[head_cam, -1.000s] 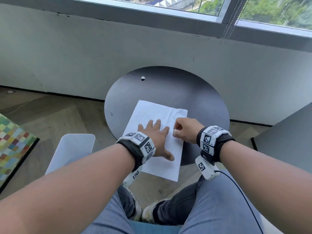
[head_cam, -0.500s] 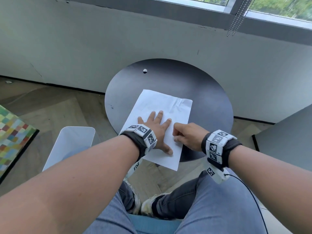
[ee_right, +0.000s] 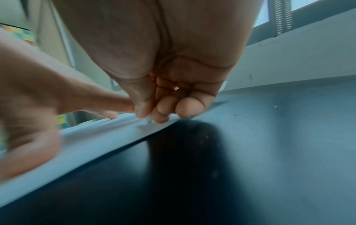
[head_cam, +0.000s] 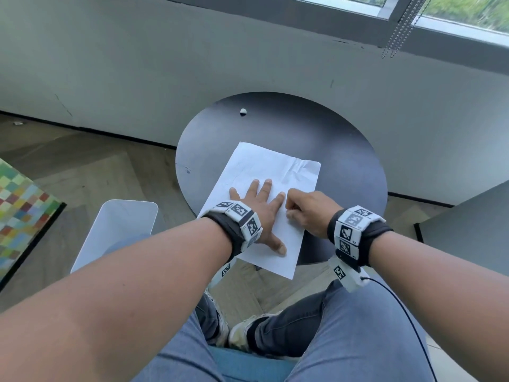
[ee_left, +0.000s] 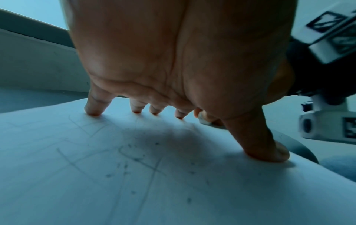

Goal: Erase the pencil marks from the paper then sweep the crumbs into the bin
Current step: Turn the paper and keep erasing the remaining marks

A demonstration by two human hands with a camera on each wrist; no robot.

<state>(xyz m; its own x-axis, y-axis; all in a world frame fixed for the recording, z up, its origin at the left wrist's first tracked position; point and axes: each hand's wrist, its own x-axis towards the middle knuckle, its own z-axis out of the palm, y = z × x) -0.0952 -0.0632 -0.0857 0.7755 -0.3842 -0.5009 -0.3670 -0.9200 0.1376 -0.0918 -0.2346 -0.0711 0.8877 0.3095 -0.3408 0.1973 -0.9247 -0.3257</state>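
Note:
A white sheet of paper (head_cam: 264, 172) lies on the round black table (head_cam: 344, 150), its near end hanging over the table's edge. Faint pencil lines (ee_left: 80, 164) and dark eraser crumbs (ee_left: 134, 158) show on it under my palm. My left hand (head_cam: 256, 208) presses the paper flat with spread, straight fingers. My right hand (head_cam: 308, 210) pinches a small white eraser (ee_right: 149, 120) against the paper's right edge, next to my left index finger. The eraser (ee_left: 203, 120) shows just past my left fingertips. A white bin (head_cam: 115, 232) stands on the floor, left of my left forearm.
A small white object (head_cam: 243, 111) lies near the table's far edge. The grey wall runs right behind the table. A second dark tabletop (head_cam: 468, 216) is at the right. A chequered coloured cushion (head_cam: 19, 199) is at the far left. My knees sit under the table's near edge.
My right hand with the eraser has drawn back toward me along the paper's right edge and closer to my left index finger. My left hand stays pressed on the sheet.

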